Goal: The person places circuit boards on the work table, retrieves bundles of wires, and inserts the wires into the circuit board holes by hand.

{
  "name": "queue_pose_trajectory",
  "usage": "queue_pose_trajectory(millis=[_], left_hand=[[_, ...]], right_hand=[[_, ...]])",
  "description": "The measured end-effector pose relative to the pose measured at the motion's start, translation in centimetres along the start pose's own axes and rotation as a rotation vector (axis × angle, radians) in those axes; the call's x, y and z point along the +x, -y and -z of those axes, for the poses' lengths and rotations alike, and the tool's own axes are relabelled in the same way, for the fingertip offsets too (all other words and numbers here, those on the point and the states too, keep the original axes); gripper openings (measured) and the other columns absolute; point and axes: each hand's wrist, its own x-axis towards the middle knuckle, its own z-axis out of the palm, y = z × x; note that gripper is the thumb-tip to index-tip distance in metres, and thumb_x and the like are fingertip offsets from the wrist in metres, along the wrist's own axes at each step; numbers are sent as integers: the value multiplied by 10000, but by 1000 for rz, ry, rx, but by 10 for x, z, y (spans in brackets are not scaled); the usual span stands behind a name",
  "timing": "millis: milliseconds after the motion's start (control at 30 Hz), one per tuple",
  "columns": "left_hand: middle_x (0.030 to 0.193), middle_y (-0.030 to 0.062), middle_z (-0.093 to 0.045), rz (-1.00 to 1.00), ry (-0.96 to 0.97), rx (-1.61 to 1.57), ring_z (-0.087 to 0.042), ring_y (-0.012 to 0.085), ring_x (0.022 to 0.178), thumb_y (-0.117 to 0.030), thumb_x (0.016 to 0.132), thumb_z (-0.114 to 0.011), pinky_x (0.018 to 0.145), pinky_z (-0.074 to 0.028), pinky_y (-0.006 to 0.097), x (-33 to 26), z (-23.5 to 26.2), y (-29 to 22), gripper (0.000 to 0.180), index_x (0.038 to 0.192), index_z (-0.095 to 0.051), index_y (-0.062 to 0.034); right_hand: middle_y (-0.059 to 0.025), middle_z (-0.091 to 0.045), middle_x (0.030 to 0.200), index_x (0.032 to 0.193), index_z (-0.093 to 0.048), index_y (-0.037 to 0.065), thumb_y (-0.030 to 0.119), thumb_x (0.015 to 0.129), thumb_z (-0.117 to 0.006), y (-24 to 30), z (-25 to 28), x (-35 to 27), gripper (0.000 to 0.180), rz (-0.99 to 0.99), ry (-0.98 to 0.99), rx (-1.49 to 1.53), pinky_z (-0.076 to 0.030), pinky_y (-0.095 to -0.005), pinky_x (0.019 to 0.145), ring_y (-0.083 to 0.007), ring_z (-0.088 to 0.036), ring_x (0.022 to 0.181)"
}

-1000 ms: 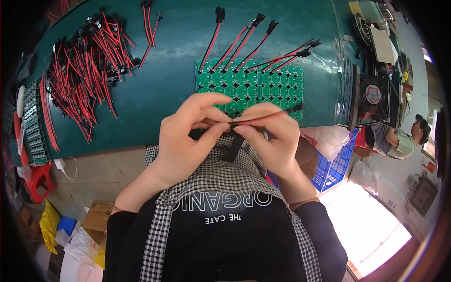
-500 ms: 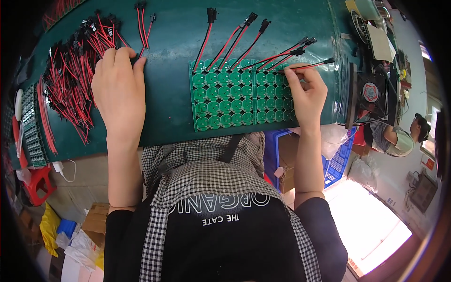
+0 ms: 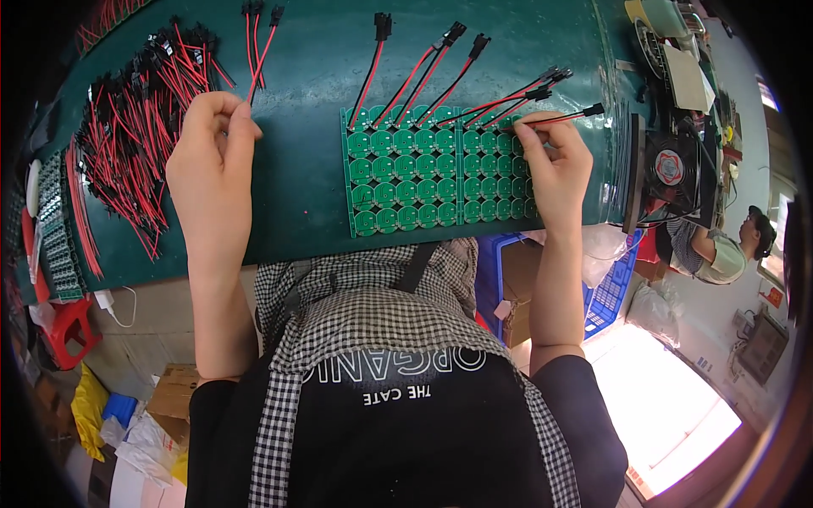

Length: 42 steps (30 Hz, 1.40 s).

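Note:
My left hand (image 3: 212, 173) is closed in a pinch on the near end of a red-and-black connector cable (image 3: 266, 55), whose black plug points away. Just beside it lie loose cables (image 3: 253, 38). On the right, my right hand (image 3: 557, 169) pinches another connector cable (image 3: 574, 116) by its wire end, at the far right corner of the green circuit board panel (image 3: 405, 170). Its plug points right. Several more cables (image 3: 414, 80) fan out from the panel's far edge. My right fingers hide the wire tips and part of the panel's right side.
A heap of red-and-black cables (image 3: 127, 144) covers the left of the green table (image 3: 296, 186). Further left lies another board panel (image 3: 59, 224). A fan (image 3: 671, 162) stands at the right end. Beneath is a blue crate (image 3: 605, 292); another person (image 3: 720, 245) is at far right.
My left fingers have closed on one loose cable and drawn up; its plug has shifted slightly away from me. My right hand has stayed nearly still with its cable.

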Motion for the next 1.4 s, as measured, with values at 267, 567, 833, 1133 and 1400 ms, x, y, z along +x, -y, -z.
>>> queue_pose_trajectory(millis=[267,567,833,1133,1400], left_hand=[[786,64,-595,74,204,-1085,-461,69,584,-52,938,-504,518,-352,190,-12,5,9,137,1048,-534,24],[857,110,-653,19,315,-966,-610,117,709,1,890,-573,648,-494,220,-44,-10,-9,127,1001,-607,55],[804,68,-659,80,536,-949,-638,112,697,-12,870,-594,629,-506,215,-58,-30,-35,95,940,-637,36],[781,74,-663,24,685,-791,-644,104,703,-41,874,-607,629,-522,221,-58,-30,-43,98,932,-626,35],[791,113,-659,370,1303,-1145,-637,123,676,-17,876,-594,617,-521,221,-43,-23,-41,91,925,-609,59]], right_hand=[[-62,-635,848,836,-638,-32,22,798,-677,2,-6,-3,77,42,-51,-38,-417,-226,537,-99,-531,616],[-71,-612,799,783,-601,-29,34,796,-679,16,-9,-2,101,76,-55,-157,-411,-235,507,-111,-538,581],[-74,-605,786,782,-605,-32,53,780,-697,11,-4,1,125,49,14,-61,-416,-232,525,-112,-539,585],[-57,-647,837,872,-695,-2,-18,698,-745,67,-20,-53,181,10,281,375,-460,-229,553,-101,-589,656],[-116,-647,768,782,-699,-19,-6,618,-756,62,1,-45,175,266,574,409,-477,-285,592,-214,-630,710]])
